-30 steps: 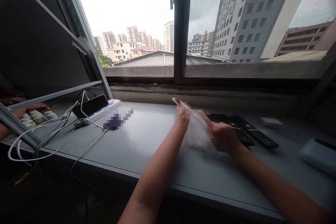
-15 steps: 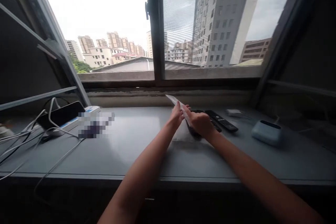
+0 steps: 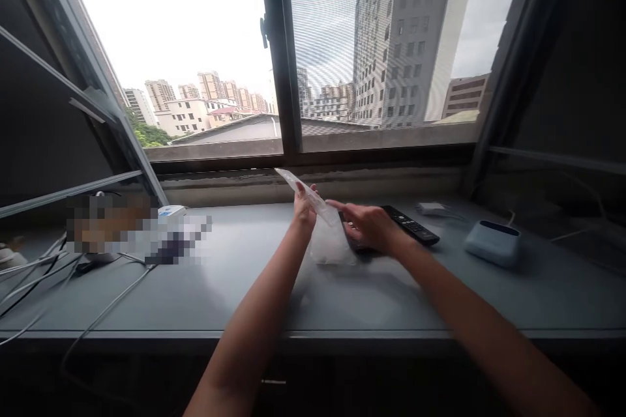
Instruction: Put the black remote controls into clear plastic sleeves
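Note:
A clear, crinkled plastic bag [image 3: 332, 242] hangs slanting over the desk, its flat upper end rising to the left. My left hand [image 3: 304, 210] is closed on that upper part, thumb on the near side. At the bag's right edge is my right hand [image 3: 372, 225], index finger stretched toward the plastic and thumb apart below it. Whether that fingertip touches the bag is hard to tell. Beneath the right hand lies a dark object, partly hidden. Just beyond it rests a black remote control [image 3: 415, 227] with rows of buttons.
On the grey desk [image 3: 235, 287], a white adapter [image 3: 433, 208] and a pale blue box-shaped device [image 3: 493, 242] sit to the right. White and black cables [image 3: 42, 277] tangle at the left beside blurred-out items. A window frame [image 3: 286, 78] stands behind.
My right hand has loosened from the bag, its index finger now stretched out. The left hand and bag have shifted left, and more of the bag's lower part shows.

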Demonstrator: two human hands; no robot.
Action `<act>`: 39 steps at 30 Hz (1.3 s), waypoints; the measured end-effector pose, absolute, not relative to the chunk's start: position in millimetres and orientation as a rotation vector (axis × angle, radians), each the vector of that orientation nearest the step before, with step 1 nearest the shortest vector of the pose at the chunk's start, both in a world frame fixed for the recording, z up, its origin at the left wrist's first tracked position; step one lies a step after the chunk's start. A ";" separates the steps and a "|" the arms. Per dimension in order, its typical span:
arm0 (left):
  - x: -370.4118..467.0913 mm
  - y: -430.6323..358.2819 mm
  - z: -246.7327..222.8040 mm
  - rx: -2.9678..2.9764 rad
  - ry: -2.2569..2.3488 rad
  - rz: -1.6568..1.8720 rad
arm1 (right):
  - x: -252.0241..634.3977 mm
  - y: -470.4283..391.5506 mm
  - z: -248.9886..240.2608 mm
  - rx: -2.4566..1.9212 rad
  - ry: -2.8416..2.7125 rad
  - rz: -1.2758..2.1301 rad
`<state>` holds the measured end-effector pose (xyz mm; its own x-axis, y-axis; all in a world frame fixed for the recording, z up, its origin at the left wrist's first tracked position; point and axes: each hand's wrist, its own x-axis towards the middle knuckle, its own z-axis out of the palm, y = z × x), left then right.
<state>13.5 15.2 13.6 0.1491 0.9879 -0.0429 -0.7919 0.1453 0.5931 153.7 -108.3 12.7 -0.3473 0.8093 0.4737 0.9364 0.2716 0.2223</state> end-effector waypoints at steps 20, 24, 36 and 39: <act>-47.8 40.6 13.3 0.172 0.381 1.456 | 261.7 -88.9 5.0 -2.260 -1.346 -0.172; -47.6 40.8 14.4 0.149 0.384 1.464 | 231.5 -103.7 28.2 -1.647 -1.565 0.120; -26.2 25.7 16.2 0.278 0.451 1.427 | 171.5 -107.3 17.1 -1.380 -1.969 0.426; -16.5 21.0 17.4 0.339 0.445 1.411 | 168.1 -107.0 16.2 -1.363 -1.987 0.424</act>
